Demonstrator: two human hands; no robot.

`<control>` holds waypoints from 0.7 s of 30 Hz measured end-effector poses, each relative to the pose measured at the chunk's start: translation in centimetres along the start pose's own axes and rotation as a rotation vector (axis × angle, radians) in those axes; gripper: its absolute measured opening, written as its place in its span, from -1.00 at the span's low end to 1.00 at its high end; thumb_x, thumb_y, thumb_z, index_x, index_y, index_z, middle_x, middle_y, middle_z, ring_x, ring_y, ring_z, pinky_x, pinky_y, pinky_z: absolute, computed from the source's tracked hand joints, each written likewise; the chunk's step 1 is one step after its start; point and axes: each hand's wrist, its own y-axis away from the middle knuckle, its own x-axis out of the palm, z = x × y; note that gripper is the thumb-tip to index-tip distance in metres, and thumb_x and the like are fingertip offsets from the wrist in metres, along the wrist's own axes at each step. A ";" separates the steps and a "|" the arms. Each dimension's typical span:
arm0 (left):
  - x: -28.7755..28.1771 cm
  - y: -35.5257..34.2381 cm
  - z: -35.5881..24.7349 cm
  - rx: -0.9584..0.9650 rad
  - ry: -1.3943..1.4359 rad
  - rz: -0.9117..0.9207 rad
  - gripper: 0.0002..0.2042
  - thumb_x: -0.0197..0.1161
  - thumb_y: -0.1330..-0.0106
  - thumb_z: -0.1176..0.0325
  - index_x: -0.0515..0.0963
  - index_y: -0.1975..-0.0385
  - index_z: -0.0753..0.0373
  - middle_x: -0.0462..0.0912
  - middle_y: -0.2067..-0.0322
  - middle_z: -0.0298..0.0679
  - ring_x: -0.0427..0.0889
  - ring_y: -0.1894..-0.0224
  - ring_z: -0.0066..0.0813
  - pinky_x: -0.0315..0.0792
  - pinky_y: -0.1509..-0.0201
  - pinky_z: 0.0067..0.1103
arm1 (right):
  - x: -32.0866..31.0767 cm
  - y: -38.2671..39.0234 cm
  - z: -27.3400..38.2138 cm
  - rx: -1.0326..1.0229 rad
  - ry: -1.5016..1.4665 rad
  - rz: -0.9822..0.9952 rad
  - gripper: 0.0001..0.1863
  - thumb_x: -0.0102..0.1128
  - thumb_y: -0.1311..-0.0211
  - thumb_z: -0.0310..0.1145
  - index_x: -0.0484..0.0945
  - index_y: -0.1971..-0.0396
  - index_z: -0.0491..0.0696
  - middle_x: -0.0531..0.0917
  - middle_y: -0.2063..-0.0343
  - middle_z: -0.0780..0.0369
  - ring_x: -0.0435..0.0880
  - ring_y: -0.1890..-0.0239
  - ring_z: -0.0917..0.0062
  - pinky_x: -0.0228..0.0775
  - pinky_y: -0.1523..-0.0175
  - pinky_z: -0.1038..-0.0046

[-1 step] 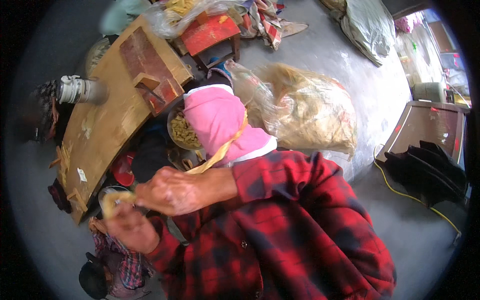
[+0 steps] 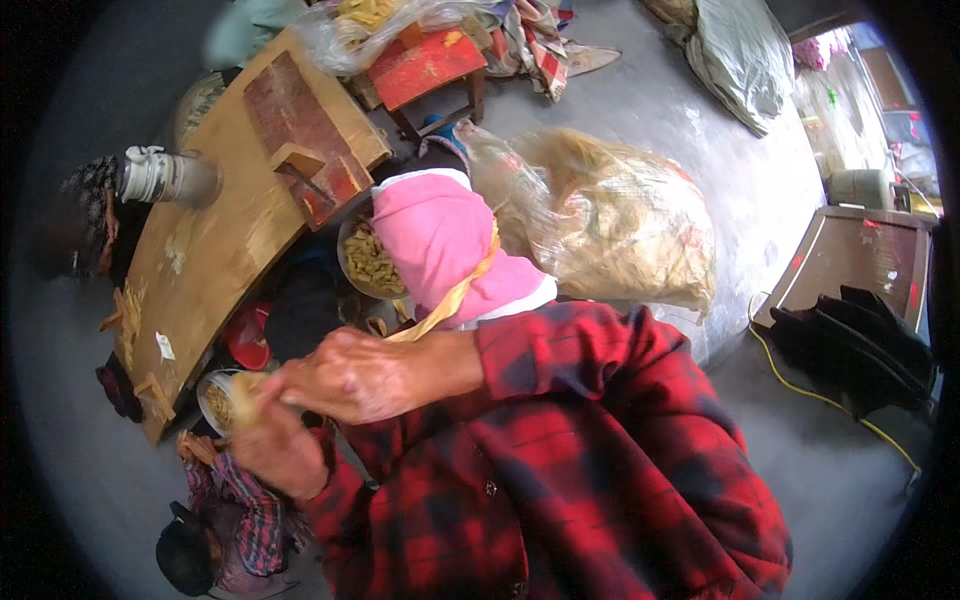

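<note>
Head view, right hand (image 2: 350,375) in a red plaid sleeve pinching closed on a small pale yellowish strip (image 2: 245,390), left hand (image 2: 275,450) curling beneath and gripping the same strip, both hovering beside a long wooden plank surface (image 2: 215,240), round bowl of yellowish pieces (image 2: 368,262) sitting nearby

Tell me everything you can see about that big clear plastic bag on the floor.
The big plastic bag is clear, crinkled film, bulging full of pale yellowish, straw-like stuff whose kind I cannot make out. It lies slumped on its side on the grey floor, right of the pink cloth and above the red plaid sleeve. Its gathered end points up-left toward the red stool. Neither hand touches it.
</note>
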 end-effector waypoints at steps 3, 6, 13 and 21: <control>1.7 0.6 1.2 0.443 -0.602 0.390 -0.75 -0.11 -0.26 0.54 0.43 0.21 0.59 0.48 0.08 0.18 0.51 0.05 -0.04 0.35 -0.09 -0.37 | -1.4 2.1 -1.0 -0.123 0.137 -0.022 -0.80 -0.10 -0.19 -0.32 0.39 0.40 -0.17 0.42 0.69 0.02 0.51 0.58 0.19 0.26 0.51 0.23; 2.5 0.3 1.6 0.480 -0.718 0.485 -0.76 -0.10 -0.23 0.62 0.43 0.16 0.58 0.50 0.12 0.16 0.55 0.08 -0.07 0.45 0.01 -0.37 | -3.3 2.6 0.2 0.328 -0.347 0.104 -0.76 -0.16 -0.23 -0.32 0.37 0.31 -0.21 0.45 0.54 -0.02 0.49 0.48 0.08 0.27 0.42 0.20; 0.7 1.7 5.1 0.796 -0.845 0.518 -0.79 0.26 0.02 0.61 0.52 0.33 0.43 0.56 0.32 -0.06 0.63 0.38 -0.26 0.55 0.43 -0.59 | -2.5 4.1 -0.2 0.548 -0.278 0.138 -0.67 -0.13 -0.34 -0.25 0.41 0.15 -0.23 0.50 0.53 0.10 0.47 0.49 0.51 0.36 0.34 0.41; 1.3 1.2 2.7 0.514 -0.480 0.170 -0.79 0.35 0.04 0.54 0.53 0.38 0.34 0.56 0.36 -0.13 0.59 0.40 -0.34 0.49 0.42 -0.56 | -2.5 2.3 1.0 0.695 -0.284 -0.004 -0.72 -0.24 -0.36 -0.31 0.40 0.15 -0.17 0.48 0.50 0.25 0.37 0.45 0.63 0.28 0.31 0.54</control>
